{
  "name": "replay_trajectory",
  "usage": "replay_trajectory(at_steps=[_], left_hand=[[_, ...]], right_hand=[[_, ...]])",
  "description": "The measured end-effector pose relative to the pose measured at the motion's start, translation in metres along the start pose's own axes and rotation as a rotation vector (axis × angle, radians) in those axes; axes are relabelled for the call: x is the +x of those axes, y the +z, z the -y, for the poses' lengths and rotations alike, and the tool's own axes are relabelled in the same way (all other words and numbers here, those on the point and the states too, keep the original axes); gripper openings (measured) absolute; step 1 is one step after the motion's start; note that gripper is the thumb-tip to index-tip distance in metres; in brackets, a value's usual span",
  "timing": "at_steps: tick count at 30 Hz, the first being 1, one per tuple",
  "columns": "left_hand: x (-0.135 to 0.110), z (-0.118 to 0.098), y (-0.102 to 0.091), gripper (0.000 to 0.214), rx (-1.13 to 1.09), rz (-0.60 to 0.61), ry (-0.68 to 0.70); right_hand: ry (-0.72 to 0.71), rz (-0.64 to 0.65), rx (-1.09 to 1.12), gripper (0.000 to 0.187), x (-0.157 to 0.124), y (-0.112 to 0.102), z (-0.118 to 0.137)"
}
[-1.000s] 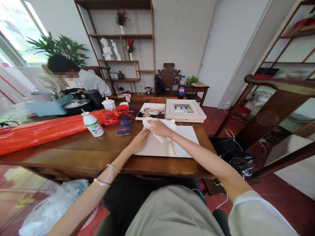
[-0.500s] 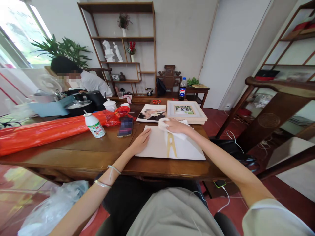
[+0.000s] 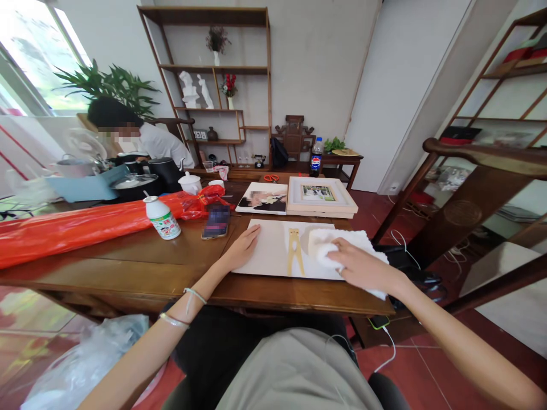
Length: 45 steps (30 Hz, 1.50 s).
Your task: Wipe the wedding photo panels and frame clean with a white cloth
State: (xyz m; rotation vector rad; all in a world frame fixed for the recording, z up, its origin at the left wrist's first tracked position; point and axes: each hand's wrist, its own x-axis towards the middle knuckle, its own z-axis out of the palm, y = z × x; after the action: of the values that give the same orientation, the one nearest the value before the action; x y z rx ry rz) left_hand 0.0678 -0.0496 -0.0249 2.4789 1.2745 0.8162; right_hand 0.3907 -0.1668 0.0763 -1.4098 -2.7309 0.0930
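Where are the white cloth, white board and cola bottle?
White cloth point(image 3: 326, 254): head view, on its bunched part.
White board point(image 3: 268, 254): head view, bare left part.
Cola bottle point(image 3: 315, 162): head view, its label.

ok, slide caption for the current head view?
Right hand holds a white cloth at the right side of a white board; left hand rests at its left edge.

On the brown wooden bench point(image 3: 188, 250) before me I see a white plastic bottle with a green-banded label point(image 3: 163, 219), near a long bundle in shiny red plastic point(image 3: 98, 230). A flat dark phone point(image 3: 215, 222) lies nearby. Off to my left, a person in white point(image 3: 164, 145) leans before a leafy green plant point(image 3: 102, 85).
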Motion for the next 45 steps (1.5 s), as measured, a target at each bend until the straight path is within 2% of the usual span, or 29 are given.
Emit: replay_trajectory(at_steps=[3, 5, 7, 12, 16, 20, 27, 30, 34, 37, 40, 43, 45], left_hand=[[0.0, 0.0, 0.0, 0.05, -0.001, 0.001, -0.001], [0.0, -0.001, 0.0, 0.051, -0.007, 0.001, -0.005], [0.0, -0.002, -0.001, 0.051, -0.007, 0.009, -0.01], [0.0, -0.002, -0.003, 0.05, -0.009, 0.012, -0.001], [0.0, 0.0, -0.001, 0.05, -0.013, 0.001, 0.005], [0.0, 0.001, 0.0, 0.049, -0.021, -0.014, 0.011], [0.0, 0.001, 0.0, 0.051, -0.015, -0.006, 0.007], [0.0, 0.001, 0.001, 0.05, -0.018, -0.015, 0.011], [0.0, 0.002, 0.001, 0.049, -0.015, -0.021, 0.011], [0.0, 0.003, 0.002, 0.049, -0.007, -0.014, 0.006], [0.0, 0.003, 0.001, 0.05, -0.007, -0.01, 0.007], [0.0, 0.002, 0.001, 0.05, -0.003, -0.01, 0.011], [0.0, 0.001, 0.0, 0.05, -0.003, -0.006, 0.011]], right_hand=[[-0.088, 0.078, 0.037, 0.031, -0.015, -0.007, 0.028], [-0.104, 0.087, 0.037, 0.033, -0.011, -0.007, 0.03], [-0.111, 0.056, 0.017, 0.035, 0.006, -0.002, 0.017], [-0.079, -0.035, -0.043, 0.033, 0.065, 0.016, -0.033], [-0.03, -0.068, -0.056, 0.019, 0.084, 0.024, -0.046], [-0.061, -0.055, -0.073, 0.022, 0.066, 0.022, -0.029], [-0.173, 0.109, 0.027, 0.024, 0.0, -0.005, 0.026], [-0.165, 0.147, 0.065, 0.026, -0.005, -0.012, 0.033], [-0.118, 0.085, 0.105, 0.021, 0.02, -0.005, 0.014], [-0.109, -0.001, 0.117, 0.026, 0.048, 0.006, -0.011], [-0.059, -0.027, 0.117, 0.035, 0.071, 0.016, -0.032], [-0.022, -0.071, 0.083, 0.039, 0.086, 0.023, -0.039], [-0.049, -0.099, 0.042, 0.037, 0.09, 0.027, -0.034]])
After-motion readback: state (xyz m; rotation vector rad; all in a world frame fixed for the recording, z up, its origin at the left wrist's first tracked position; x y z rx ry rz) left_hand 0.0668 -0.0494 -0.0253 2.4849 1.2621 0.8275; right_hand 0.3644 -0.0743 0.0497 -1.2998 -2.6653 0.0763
